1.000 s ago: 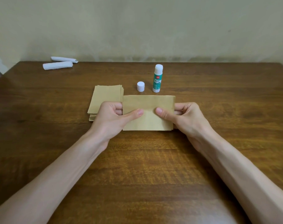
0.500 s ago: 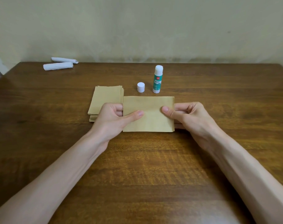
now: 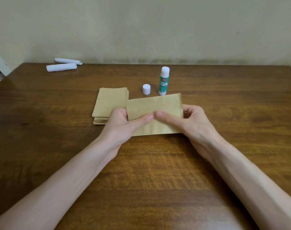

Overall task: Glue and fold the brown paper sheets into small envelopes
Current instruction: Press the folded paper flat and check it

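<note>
Brown rectangular paper sheet (image 3: 153, 107) at centre of frame, held over the dark wooden table (image 3: 141, 180) and clamped from both sides. At upper left, near the table's far edge, two white rolled paper pieces (image 3: 61, 67), lying close side by side. Left of centre, a flat stack of brown paper sheets (image 3: 110, 103), its right edge partly hidden behind the held sheet. Next, left hand (image 3: 123, 125), thumb laid across the sheet's front, fingers curled behind the left edge, pinching it. Above the sheet's upper edge, a small white round cap (image 3: 146, 89) standing just beside an upright, uncapped white-and-green glue stick (image 3: 163, 80). Right of centre, right hand (image 3: 191, 120), thumb on the front, fingers behind the right edge, gripping likewise. Thumb tips almost meeting mid-sheet.
</note>
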